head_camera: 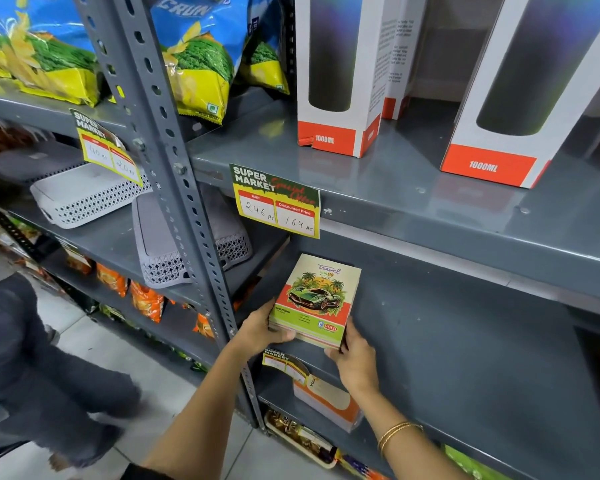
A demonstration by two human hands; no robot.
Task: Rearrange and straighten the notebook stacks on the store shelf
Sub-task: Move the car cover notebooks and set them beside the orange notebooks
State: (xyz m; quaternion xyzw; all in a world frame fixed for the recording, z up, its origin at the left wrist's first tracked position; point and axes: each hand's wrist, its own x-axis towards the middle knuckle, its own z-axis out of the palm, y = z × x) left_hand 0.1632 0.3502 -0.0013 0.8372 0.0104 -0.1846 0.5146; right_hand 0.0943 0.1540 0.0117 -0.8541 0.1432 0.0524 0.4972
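A stack of notebooks with a green car and palm trees on the top cover lies at the left front of the grey middle shelf. My left hand grips the stack's left front corner. At the right front corner, my right hand holds the stack, fingers along its side. The stack's near end juts slightly over the shelf's front edge.
A slotted grey upright stands just left of the stack. A price tag hangs from the shelf above, which carries 1000ML bottle boxes. An orange-and-cream box sits one shelf down. A person's legs stand at left.
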